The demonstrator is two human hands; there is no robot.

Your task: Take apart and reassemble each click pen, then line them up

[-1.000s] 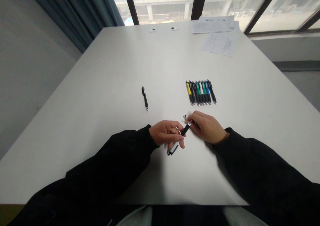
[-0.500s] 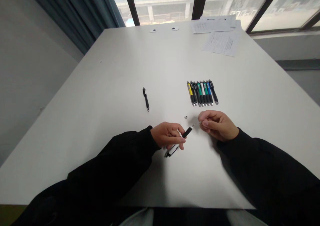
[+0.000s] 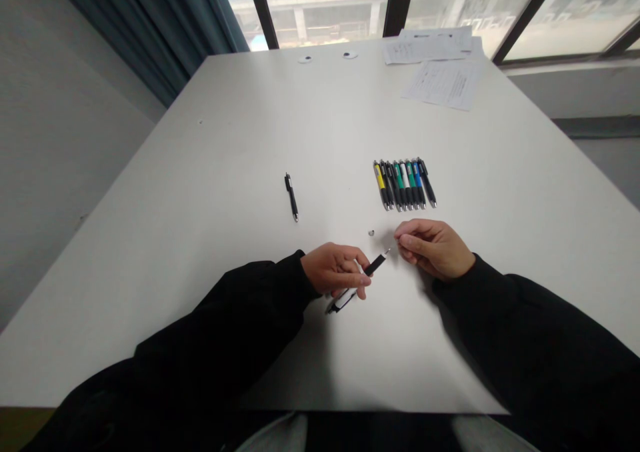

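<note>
My left hand [image 3: 336, 270] is closed around a white pen [image 3: 345, 299] with a black grip. The pen slants up to the right, and its thin point shows bare at the grip end. Just right of that point, my right hand [image 3: 434, 247] holds its thumb and forefinger pinched together. Whatever lies between those fingertips is too small to make out. A small silver pen tip piece [image 3: 371, 233] rests on the table above the gap between my hands.
A row of several pens [image 3: 406, 185], with yellow, green, white, blue and black barrels, lies beyond my right hand. One black pen [image 3: 291, 197] lies apart to the left. Paper sheets [image 3: 443, 82] are at the far right of the white table [image 3: 225, 172].
My right hand has shifted slightly up and left. A thin pale strand that ran between its fingertips and the pen's point no longer shows. My left hand holds almost still.
</note>
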